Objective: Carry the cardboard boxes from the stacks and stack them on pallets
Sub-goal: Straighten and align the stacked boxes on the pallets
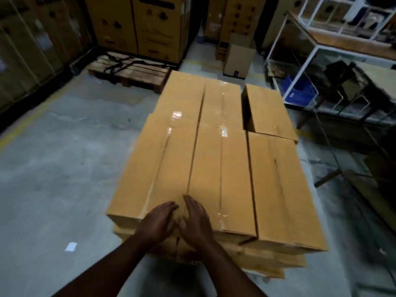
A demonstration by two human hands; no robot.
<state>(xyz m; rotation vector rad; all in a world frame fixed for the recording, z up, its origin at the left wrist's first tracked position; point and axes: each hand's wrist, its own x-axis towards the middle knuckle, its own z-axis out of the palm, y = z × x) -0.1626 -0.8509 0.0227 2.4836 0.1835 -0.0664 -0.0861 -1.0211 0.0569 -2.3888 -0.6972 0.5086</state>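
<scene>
A stack of long brown cardboard boxes fills the middle of the view, several side by side in its top layer. The near-left top box lies beside a taped middle box and a right box. A shorter box sits askew at the far right. My left hand and my right hand rest flat on the near end of the top layer, at the seam between the left and middle boxes, fingers together, gripping nothing. More box layers show under the top one.
A wooden pallet with black straps lies on the concrete floor at the back left. Tall printed cartons stand behind it. White metal racking with a blue crate lines the right. A small upright carton stands at the back.
</scene>
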